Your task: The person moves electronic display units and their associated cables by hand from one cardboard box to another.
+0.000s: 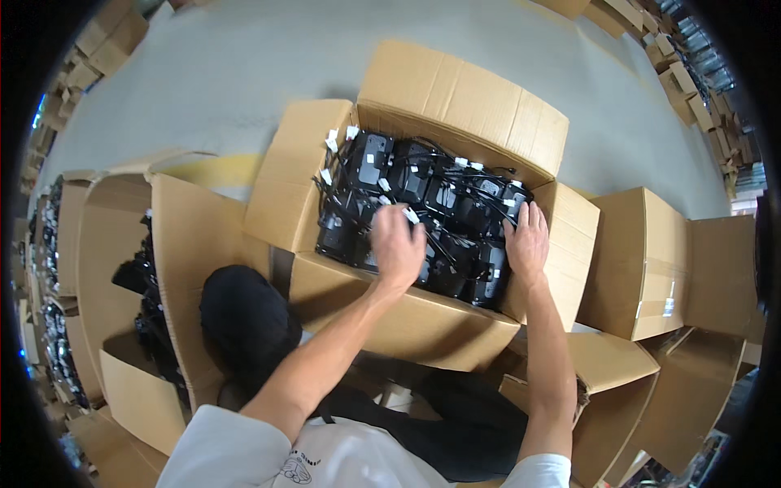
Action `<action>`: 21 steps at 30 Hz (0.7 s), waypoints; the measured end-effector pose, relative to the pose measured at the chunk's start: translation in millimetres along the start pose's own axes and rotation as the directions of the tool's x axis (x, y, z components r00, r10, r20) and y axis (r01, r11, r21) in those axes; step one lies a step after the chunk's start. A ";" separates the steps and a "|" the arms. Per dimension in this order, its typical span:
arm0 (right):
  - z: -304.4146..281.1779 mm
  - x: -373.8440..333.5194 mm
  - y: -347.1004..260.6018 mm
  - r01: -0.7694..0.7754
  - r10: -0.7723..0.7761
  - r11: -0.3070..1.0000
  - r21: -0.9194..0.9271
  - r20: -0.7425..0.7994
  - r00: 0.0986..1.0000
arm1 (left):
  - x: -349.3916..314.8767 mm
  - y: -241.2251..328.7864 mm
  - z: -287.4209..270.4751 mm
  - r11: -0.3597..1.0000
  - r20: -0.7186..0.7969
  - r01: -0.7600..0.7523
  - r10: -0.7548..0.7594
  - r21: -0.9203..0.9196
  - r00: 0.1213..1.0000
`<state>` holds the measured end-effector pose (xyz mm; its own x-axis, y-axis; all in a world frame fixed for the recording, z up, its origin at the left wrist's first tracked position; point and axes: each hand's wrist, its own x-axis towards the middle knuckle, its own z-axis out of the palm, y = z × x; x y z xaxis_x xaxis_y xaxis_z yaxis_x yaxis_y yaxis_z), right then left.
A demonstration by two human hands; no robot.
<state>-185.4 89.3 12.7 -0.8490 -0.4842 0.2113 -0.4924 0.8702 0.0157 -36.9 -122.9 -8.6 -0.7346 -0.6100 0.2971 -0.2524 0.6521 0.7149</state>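
An open cardboard box stands in front of me, its flaps folded outward. Rows of black rectangular plastic units with black cables and small white plugs or tags fill it. Over the near middle of these units is my left hand, blurred by motion; its fingers look bent, and whether they pinch a cable cannot be made out. My right hand lies at the box's right inner side, fingers stretched out and resting against the end units, with nothing visible in its grasp.
At my left stands a tall open carton with more black cabled parts inside. Other open cartons crowd the right side. A yellow line crosses the grey floor. Stacked boxes line the far edges.
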 end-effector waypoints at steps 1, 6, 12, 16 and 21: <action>10.1 2.0 10.6 0.008 -0.006 0.999 -0.043 0.036 0.999 | -0.1 -4.5 -8.9 0.988 -0.042 0.137 -0.135 0.065 0.990; 43.9 -18.2 -31.4 -0.310 0.210 0.949 0.050 0.634 0.745 | 57.5 -90.8 -23.2 0.870 -0.099 0.462 -0.452 0.173 0.887; 22.3 -52.8 -25.8 -0.161 0.012 0.976 0.144 0.708 0.706 | 97.8 -142.3 8.7 0.755 0.350 0.023 -0.330 0.655 0.877; -113.8 -58.8 52.6 0.040 -0.201 0.920 0.389 0.383 0.902 | 100.1 -106.8 9.9 0.715 0.411 0.032 -0.437 0.698 0.800; -240.0 -130.3 140.1 -0.334 0.249 0.612 0.717 0.227 0.942 | 61.5 -37.4 4.9 0.902 0.406 -0.351 0.231 0.253 0.884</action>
<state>-97.7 296.0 221.9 -0.9654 -0.2600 -0.0189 -0.1547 0.6297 -0.7613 -75.8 -182.6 -20.2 -0.9635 -0.2062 0.1705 -0.1287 0.9159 0.3803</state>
